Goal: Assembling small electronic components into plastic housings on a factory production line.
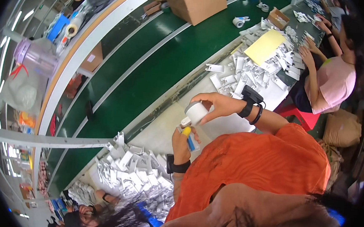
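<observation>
My right hand (224, 106) is closed around a white cylinder (197, 113) with a grey end, held above the pale worktop. A small white tab at its lower edge reaches toward my left hand (180, 145). That hand, with a yellow finger cover (186, 131), is curled around a flat white-and-blue piece (192, 144); its exact kind is unclear. The two held things are very close, and I cannot tell whether they touch. Loose white plastic parts (133, 169) are heaped to the left of my left hand. A second heap (241, 77) lies beyond my right hand.
A yellow sheet (264, 47) rests on the far heap. Beside the worktop runs a green conveyor belt (151, 73) with a cardboard box (196, 5) on it. A person in pink (331, 84) works at the far right; another person (84, 216) is at lower left.
</observation>
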